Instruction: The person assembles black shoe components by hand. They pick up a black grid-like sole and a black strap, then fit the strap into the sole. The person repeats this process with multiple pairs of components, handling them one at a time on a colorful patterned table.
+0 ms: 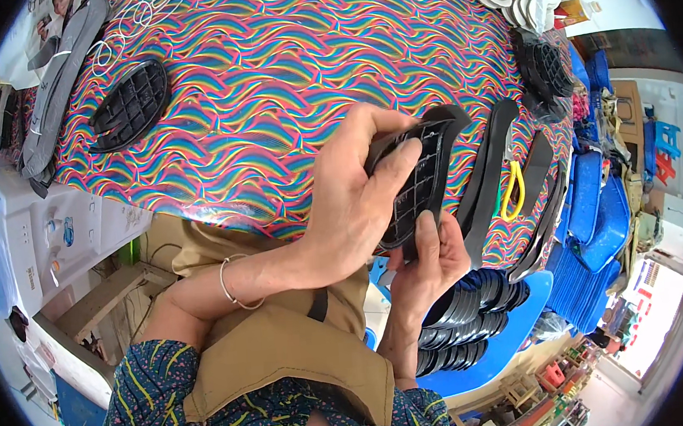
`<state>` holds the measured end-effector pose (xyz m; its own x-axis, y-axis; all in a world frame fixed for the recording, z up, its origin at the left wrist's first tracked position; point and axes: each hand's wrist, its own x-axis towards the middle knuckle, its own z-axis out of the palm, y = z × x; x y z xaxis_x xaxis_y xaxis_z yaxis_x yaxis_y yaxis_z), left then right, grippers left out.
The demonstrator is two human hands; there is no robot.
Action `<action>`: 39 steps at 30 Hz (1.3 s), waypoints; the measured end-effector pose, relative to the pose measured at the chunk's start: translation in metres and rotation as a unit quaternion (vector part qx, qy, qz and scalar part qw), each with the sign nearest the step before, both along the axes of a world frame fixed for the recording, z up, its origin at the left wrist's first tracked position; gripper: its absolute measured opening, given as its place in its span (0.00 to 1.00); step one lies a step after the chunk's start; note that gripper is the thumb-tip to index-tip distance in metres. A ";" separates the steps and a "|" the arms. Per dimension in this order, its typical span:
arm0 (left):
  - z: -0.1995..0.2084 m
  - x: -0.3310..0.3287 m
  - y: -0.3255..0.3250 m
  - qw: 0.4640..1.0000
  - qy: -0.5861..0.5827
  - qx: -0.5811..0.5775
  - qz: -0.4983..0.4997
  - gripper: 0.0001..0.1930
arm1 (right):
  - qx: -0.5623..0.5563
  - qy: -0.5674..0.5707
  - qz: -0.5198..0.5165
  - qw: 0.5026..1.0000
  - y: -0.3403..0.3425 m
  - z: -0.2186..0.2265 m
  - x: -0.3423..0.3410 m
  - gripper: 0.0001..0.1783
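Observation:
Between both hands, above the near edge of the table, is a black shoe-sole piece (418, 192) with a gridded, hollow face. A dark strip (450, 130) runs along its rim and curls over the far end. My left hand (348, 197) is closed around the sole piece's left side, thumb pressed on the grid. My right hand (432, 262) pinches its near end, with the thumb at the rim. Another black gridded sole piece (129, 103) lies on the left of the table. Just right of my hands lie long black strips (488, 179) and a yellow loop-shaped handle (512, 191).
A patterned cloth (269, 83) covers the table. Grey strips (60, 94) lie along its left edge, near white cord (119, 31). Far right are white insole-shaped pieces (536, 1) and bagged black sole pieces (545, 68). Stacked black pieces (463, 315) sit on a blue surface (517, 351).

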<state>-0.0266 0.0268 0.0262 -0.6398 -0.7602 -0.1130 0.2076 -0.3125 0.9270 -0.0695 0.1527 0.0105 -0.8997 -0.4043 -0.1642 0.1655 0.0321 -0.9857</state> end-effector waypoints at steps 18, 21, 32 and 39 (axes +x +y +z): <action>0.031 0.040 -0.102 0.781 -0.146 -0.178 -0.581 0.34 | 0.088 0.446 0.441 0.774 -0.029 0.041 -0.038 0.16; 0.018 0.038 -0.081 0.762 -0.118 -0.283 -0.570 0.34 | 0.094 0.465 0.455 0.754 -0.029 0.043 -0.034 0.15; 0.028 0.040 -0.055 0.789 -0.191 -0.212 -0.544 0.31 | 0.086 0.399 0.465 0.786 -0.013 0.041 -0.047 0.18; 0.037 0.049 -0.054 0.754 -0.193 -0.423 -0.465 0.35 | 0.137 0.136 0.624 0.757 0.003 0.051 -0.096 0.24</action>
